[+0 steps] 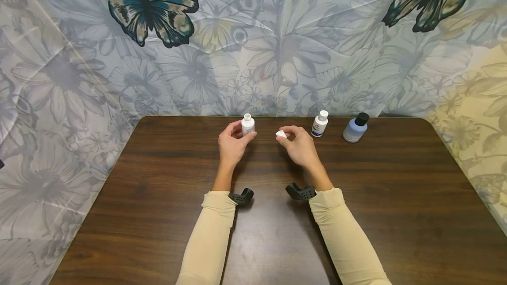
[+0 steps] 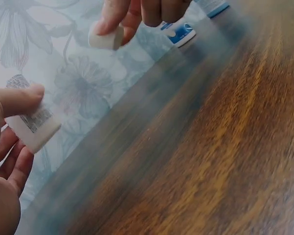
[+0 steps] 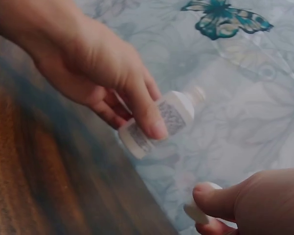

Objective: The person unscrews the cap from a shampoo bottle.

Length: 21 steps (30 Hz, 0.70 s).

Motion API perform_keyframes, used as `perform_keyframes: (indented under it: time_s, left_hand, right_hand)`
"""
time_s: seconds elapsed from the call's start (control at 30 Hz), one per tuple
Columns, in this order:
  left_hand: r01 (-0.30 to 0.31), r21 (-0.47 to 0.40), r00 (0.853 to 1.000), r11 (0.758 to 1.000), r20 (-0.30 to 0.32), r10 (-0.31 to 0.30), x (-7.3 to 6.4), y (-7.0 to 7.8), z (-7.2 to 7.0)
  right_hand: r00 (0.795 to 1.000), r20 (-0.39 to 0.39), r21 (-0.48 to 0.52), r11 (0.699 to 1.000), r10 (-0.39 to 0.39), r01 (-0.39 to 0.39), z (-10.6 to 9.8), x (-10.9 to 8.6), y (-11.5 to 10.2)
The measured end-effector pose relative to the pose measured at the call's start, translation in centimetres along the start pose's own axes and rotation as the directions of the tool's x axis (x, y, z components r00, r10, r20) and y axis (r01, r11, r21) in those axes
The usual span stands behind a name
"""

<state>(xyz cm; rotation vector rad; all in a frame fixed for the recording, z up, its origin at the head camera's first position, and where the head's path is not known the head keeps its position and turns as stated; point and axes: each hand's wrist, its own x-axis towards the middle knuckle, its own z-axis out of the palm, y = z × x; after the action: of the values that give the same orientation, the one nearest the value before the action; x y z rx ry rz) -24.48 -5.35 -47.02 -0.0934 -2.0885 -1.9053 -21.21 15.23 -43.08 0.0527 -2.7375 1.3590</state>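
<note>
My left hand (image 1: 233, 144) grips a small white bottle (image 1: 247, 123) upright, thumb on one side and fingers on the other. Its bare neck shows at the top, with no cap on it, and the right wrist view shows a printed label (image 3: 171, 117) under the thumb. A short way to the right, my right hand (image 1: 299, 146) pinches a white cap (image 1: 281, 134) between thumb and fingertips. The same cap (image 2: 103, 38) is seen in the left wrist view, apart from the bottle.
A capped white bottle (image 1: 320, 123) with a blue-marked label stands just right of my right hand. Farther right is a pale blue bottle (image 1: 355, 128) with a black cap. Both are near the back edge of the brown wooden table (image 1: 380, 214), before a floral, butterfly-printed cloth (image 1: 277, 47).
</note>
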Motion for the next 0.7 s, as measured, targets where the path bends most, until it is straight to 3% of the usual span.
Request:
perform_keyframes:
  time_s: [0.33,0.7]
  left_hand:
    - [0.070,0.064,0.993,0.996,0.094,-0.076,0.1,-0.6,-0.5]
    - [0.136,0.112,0.985,0.984,0.095,-0.147,0.1,-0.6,-0.8]
  right_hand:
    - [0.992,0.113,-0.037,0.998,0.056,-0.052,2.2,-0.1,0.5]
    - [0.986,0.147,-0.073,0.995,0.077,-0.067,3.0,-0.3,0.8]
